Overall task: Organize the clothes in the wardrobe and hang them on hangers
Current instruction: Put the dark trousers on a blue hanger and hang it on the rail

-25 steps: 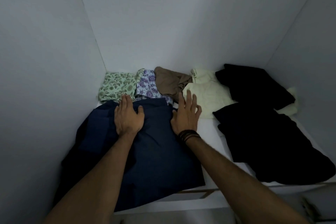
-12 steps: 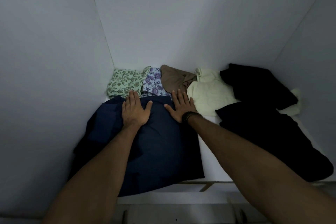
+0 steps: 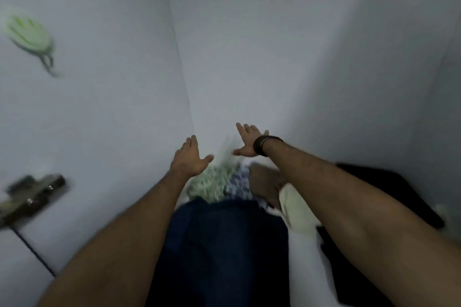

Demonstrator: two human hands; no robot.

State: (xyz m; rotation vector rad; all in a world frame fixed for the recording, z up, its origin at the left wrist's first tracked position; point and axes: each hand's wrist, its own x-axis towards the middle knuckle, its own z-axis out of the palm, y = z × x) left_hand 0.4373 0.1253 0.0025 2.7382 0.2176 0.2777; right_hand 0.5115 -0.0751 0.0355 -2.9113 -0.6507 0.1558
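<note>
**Hands open above the clothes in the wardrobe**

Hands are reaching deep into the white wardrobe. The left hand is stretching out with straight fingers held together and the thumb spread wide to the side; it is holding nothing. The right hand, with a dark band around its wrist, is also spreading wide, fingers straight and a little apart, thumb pointing toward the left hand, and it is holding nothing. Both hands are hovering in front of the white back wall, and I cannot tell if the fingertips are touching it.

The clothes are lying on the shelf below the hands. A dark navy blue folded garment is lying between the two forearms. Behind it, close to the corner, a green patterned cloth is sitting just under the left hand, with a purple flowered cloth beside it, then a brown cloth and a pale cream cloth. A black garment is lying on the right, partly hidden by the right forearm.

On the left side panel a blurred metal hinge and a blurred green object are showing.
</note>
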